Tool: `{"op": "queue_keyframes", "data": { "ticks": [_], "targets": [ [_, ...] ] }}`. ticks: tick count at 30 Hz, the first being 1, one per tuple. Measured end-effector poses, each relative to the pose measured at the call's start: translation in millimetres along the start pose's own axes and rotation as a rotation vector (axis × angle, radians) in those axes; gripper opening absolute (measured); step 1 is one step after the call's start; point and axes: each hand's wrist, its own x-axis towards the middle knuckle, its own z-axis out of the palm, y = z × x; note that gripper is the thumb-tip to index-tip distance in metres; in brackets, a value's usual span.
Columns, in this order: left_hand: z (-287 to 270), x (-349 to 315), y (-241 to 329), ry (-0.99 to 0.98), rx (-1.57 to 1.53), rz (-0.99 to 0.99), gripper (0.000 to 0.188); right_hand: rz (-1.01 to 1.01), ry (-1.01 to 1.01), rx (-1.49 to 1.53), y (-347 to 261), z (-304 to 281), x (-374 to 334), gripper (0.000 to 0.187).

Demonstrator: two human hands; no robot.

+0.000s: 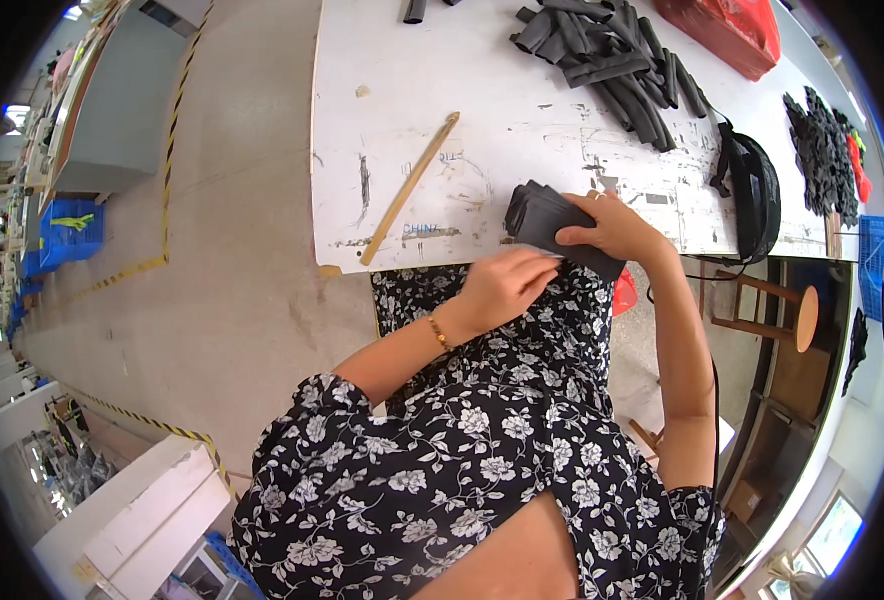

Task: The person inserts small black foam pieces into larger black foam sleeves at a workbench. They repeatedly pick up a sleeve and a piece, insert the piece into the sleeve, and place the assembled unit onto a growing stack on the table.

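Note:
My right hand (617,228) is closed round a stack of flat black pieces (552,218), thumb on top, at the table's near edge. The pieces look like cut fabric or soft sheet; which, I cannot tell. Just left of the stack's lower edge, my left hand (502,290) has its fingertips pinched together. A thin pale edge shows by those fingertips, too small to name. On the tabletop left of the stack lies a slim wooden stick (412,187), set at a slant.
Rolled black pieces (612,65) are heaped at the table's far side, beside a red plastic bag (727,32). To the right are a black rounded bag-like object (755,190) and a dark pile (820,155). A wooden stool (805,318) stands below right; blue crates (70,235) sit far left.

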Motion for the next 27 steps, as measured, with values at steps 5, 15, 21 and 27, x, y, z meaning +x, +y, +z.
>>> {"op": "queue_keyframes", "data": {
  "ticks": [5,15,21,27],
  "targets": [
    [-40,91,0,0.215,0.323,0.378,0.078,-0.060,0.208,-0.250,20,28,3,0.068],
    [-46,106,-3,-0.523,0.567,0.259,0.110,0.016,0.362,-0.303,-14,47,-19,0.092],
    [-44,98,-9,-0.468,0.489,0.265,0.087,0.001,0.280,-0.177,-13,42,-21,0.078],
    [-79,116,32,0.080,0.412,0.437,0.081,-0.058,0.650,-0.504,-40,-24,-31,0.073]
  ]
}}
